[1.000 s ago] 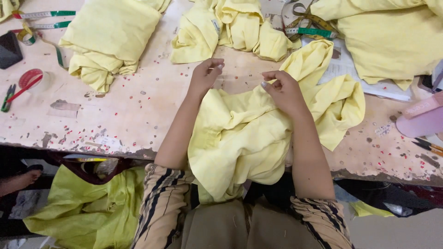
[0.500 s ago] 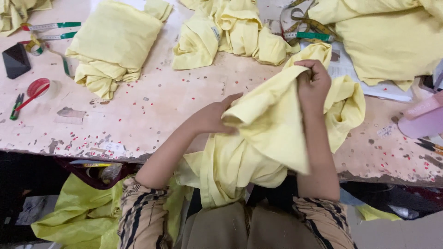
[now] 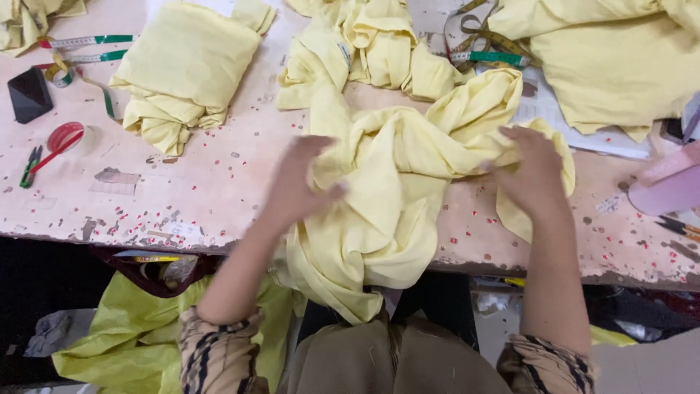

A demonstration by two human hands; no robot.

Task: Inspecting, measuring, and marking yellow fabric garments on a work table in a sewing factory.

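A crumpled pale yellow garment [image 3: 394, 197] lies on the worn pinkish table [image 3: 197, 197] in front of me and hangs over its front edge toward my lap. My left hand [image 3: 299, 182] is on the garment's left side, thumb pressed into the cloth, and is blurred. My right hand [image 3: 529, 171] grips the garment's right side, fingers curled into the fabric. Both forearms reach up from patterned sleeves at the bottom.
A folded yellow bundle [image 3: 186, 69] sits at back left, crumpled yellow pieces [image 3: 372, 51] at back centre, a large yellow cloth [image 3: 620, 66] at back right. Tape measures [image 3: 80, 51], a black phone [image 3: 29, 93], a red tape roll [image 3: 65, 136] and a pink object [image 3: 667, 186] lie around. A yellow-green bag [image 3: 124, 335] hangs below.
The garment, lifted high in my right hand half a second ago, is now down on the table. My hands have spread apart to its left and right sides.
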